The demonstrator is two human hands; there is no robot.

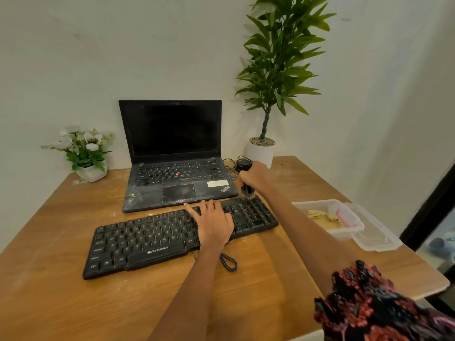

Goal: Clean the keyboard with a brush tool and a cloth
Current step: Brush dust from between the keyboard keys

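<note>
Two hands work the Zebronics keyboard (182, 238) lying mid-table: the left hand (213, 223) presses flat with straight fingers, the right hand (253, 177) grips the brush (247, 193) at the numpad's far corner. Hard strokes could flick dust onto the ThinkPad (177, 178) behind. The cloth (322, 217) sits in a clear tub (330, 201) at right; the wooden table (73, 303) stands against a white wall (123, 45).

keyboard (152, 239): black, dusty, flat, angled mid-table
brush (247, 191): dark bristles down on keyboard's far right corner
cloth (320, 216): yellowish, crumpled in a clear box, right edge

A dusty black open laptop (172, 166) sits mid-frame on a wooden surface (61, 303), white-flowered pot (86, 153) at left, tall leafy potted plant (278, 70) at upper right.
</note>
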